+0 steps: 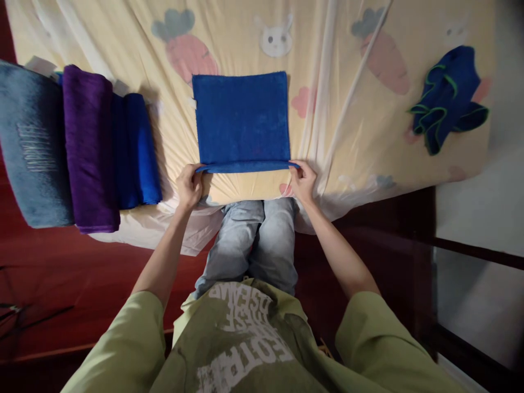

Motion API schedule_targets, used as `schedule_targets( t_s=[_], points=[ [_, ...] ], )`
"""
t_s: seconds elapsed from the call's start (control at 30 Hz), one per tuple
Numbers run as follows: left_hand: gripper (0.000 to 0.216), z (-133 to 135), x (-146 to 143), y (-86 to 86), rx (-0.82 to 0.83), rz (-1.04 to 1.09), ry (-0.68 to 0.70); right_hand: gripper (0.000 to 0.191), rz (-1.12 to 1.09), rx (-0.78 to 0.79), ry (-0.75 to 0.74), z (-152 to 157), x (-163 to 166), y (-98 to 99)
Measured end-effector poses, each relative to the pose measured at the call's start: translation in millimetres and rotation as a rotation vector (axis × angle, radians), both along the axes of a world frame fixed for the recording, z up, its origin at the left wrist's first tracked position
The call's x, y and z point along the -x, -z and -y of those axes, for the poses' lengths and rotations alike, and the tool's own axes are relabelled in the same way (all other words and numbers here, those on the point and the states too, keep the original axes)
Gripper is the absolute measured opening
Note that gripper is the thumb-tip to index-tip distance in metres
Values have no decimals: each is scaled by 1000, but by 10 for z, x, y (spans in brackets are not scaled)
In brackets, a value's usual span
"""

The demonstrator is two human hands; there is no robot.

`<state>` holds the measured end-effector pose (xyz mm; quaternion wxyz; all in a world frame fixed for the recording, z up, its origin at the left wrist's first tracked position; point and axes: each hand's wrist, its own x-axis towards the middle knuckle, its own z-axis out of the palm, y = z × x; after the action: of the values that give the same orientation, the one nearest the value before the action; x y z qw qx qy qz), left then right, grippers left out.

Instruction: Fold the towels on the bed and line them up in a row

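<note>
A blue towel [241, 117] lies flat and folded into a rectangle on the yellow bed sheet [347, 125]. My left hand [189, 185] pinches the towel's near left corner. My right hand [303, 180] pinches its near right corner. Both hands are closed on the near edge, which is lifted slightly off the sheet.
Folded towels lie in a row at the left: a grey-blue one [33, 147], a purple one [90, 147] and a blue one [137, 150]. A crumpled dark blue cloth with green trim [448, 98] lies at the right. The bed's near edge meets my knees [254, 240].
</note>
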<state>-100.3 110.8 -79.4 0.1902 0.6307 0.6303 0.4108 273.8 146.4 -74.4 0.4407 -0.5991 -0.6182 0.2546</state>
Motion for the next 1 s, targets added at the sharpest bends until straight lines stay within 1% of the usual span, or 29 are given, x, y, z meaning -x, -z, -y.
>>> schedule_targets(
  t_s=[0.1, 0.33, 0.5, 0.8, 1.0],
  points=[
    [27, -13, -11, -8, -4, -10, -1, 36, -2, 30, 39, -3, 7, 14],
    [27, -35, -20, -5, 18, -16, 3, 45, -16, 78, 27, -41, 0, 11],
    [28, -41, -37, -23, 40, -16, -4, 54, -72, 87, 68, -118, 27, 51],
    [30, -39, -68, -75, 32, -61, -60, 54, -113, 88, 117, -150, 60, 116],
    [31, -35, -64, -54, 34, -66, -76, 54, -58, 66, 104, -162, 63, 114]
  ],
)
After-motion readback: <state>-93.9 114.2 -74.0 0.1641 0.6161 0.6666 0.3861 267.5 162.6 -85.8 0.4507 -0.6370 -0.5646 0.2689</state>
